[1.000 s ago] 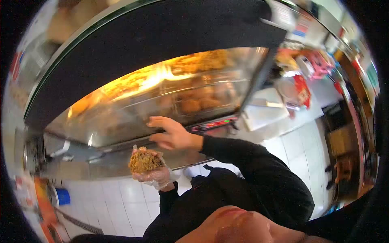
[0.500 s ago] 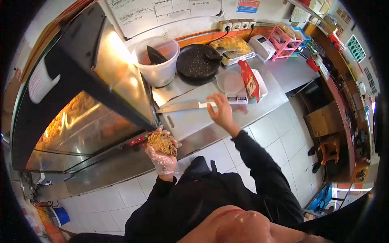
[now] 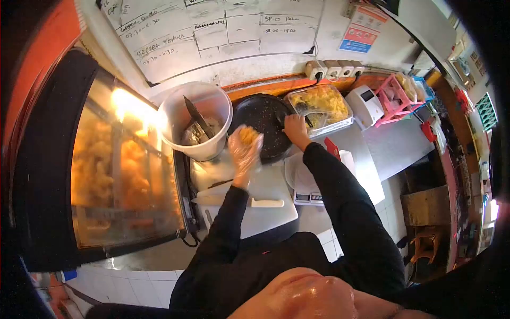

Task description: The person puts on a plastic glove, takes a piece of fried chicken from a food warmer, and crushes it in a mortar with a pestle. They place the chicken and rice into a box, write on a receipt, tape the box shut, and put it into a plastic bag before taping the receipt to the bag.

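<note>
In a clear plastic glove, my left hand [image 3: 245,157] is closed around a golden, crumb-coated fried chicken piece [image 3: 248,135]. It is at the left edge of a round black stone mortar [image 3: 261,139] with light crumbs on it. My bare right hand [image 3: 296,129] is at the mortar's right side, its fingers curled on the dark pestle [image 3: 280,118], which they partly hide. Below my left hand, a large knife with a white handle [image 3: 268,203] lies on a white cutting board [image 3: 249,226].
A clear bucket [image 3: 169,114] with a dark blade standing in it is left of the mortar. Behind my right hand sits a tray of yellow food [image 3: 321,103]. A kitchen scale [image 3: 308,198] is under my right forearm. The lit display case [image 3: 125,170] borders the left.
My left hand has carried the fried chicken piece up from the counter's front edge to the mortar. My right hand has moved from near the knife handle to the pestle. The view has shifted too.
</note>
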A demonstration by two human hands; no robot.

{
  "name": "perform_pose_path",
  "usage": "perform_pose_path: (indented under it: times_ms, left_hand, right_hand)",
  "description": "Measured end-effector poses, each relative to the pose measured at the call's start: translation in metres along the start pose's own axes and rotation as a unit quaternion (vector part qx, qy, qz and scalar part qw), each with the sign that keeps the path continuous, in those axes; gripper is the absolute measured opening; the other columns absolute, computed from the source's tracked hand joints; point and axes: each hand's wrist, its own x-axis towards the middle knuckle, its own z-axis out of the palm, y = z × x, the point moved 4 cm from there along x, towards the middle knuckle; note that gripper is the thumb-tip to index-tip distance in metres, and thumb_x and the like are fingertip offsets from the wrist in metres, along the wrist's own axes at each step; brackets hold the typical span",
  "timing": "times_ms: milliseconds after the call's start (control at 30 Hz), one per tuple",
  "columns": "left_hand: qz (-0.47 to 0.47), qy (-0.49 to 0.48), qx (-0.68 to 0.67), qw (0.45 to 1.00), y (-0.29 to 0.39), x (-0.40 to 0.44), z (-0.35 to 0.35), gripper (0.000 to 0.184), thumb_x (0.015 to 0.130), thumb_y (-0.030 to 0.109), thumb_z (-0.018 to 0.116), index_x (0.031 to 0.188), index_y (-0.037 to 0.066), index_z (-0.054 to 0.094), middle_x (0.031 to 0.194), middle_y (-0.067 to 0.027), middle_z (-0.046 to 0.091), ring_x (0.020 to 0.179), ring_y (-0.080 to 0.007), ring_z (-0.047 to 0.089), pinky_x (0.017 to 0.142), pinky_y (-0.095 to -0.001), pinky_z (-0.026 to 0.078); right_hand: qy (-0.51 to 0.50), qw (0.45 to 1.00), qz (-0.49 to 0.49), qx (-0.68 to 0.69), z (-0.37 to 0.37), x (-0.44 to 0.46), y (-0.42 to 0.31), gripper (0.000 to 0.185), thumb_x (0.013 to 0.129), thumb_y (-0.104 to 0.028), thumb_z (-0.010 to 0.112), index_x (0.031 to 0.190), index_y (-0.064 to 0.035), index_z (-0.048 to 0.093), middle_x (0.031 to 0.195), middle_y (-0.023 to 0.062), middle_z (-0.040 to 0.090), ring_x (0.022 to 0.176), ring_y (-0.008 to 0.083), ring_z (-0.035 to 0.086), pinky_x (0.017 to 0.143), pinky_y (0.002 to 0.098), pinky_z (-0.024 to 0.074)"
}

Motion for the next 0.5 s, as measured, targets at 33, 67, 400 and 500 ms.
perform_pose_path:
  times_ms: [33,67,400,500]
  left_hand:
    - [0.089,0.008,0.17,0.981,0.007,0.023,0.016,0.062,0.072,0.042,0.076,0.117,0.006,0.052,0.105,-0.0134,0.057,0.097,-0.0287,0.056,0.083,-0.0395,0.048]
    - [-0.015,-0.077,0.129,0.989,-0.008,0.036,0.038,0.075,0.065,0.051,0.077,0.122,0.008,0.051,0.116,-0.0175,0.053,0.11,-0.0355,0.05,0.097,-0.0523,0.036]
    - [0.037,-0.024,0.175,0.984,-0.011,0.023,0.016,0.057,0.074,0.041,0.072,0.118,0.009,0.054,0.12,-0.0155,0.053,0.111,-0.0329,0.049,0.095,-0.0525,0.035]
    - [-0.021,0.068,0.082,0.994,-0.014,-0.005,-0.001,0.023,0.082,0.021,0.066,0.098,0.006,0.062,0.097,-0.0119,0.065,0.092,-0.0273,0.06,0.084,-0.0353,0.047]
  right_hand:
    - [0.035,0.999,-0.014,0.017,0.003,0.001,0.004,0.057,0.078,-0.051,0.065,0.108,-0.0039,0.056,0.097,0.0095,0.06,0.094,0.0262,0.058,0.08,0.038,0.0454]
    - [0.063,0.997,-0.027,0.034,0.006,-0.002,0.005,0.053,0.081,-0.05,0.063,0.104,-0.003,0.057,0.093,0.0112,0.063,0.089,0.0286,0.061,0.078,0.0391,0.0474]
    - [-0.01,0.927,-0.017,0.373,-0.161,0.023,0.041,0.058,0.085,-0.056,0.052,0.089,-0.001,0.068,0.081,0.0226,0.066,0.08,0.0375,0.066,0.068,0.0433,0.0516]
    - [-0.134,0.965,-0.055,0.22,-0.066,0.02,-0.036,0.063,0.083,-0.063,0.05,0.087,-0.0025,0.07,0.079,0.0207,0.067,0.076,0.0348,0.067,0.066,0.0438,0.0525]
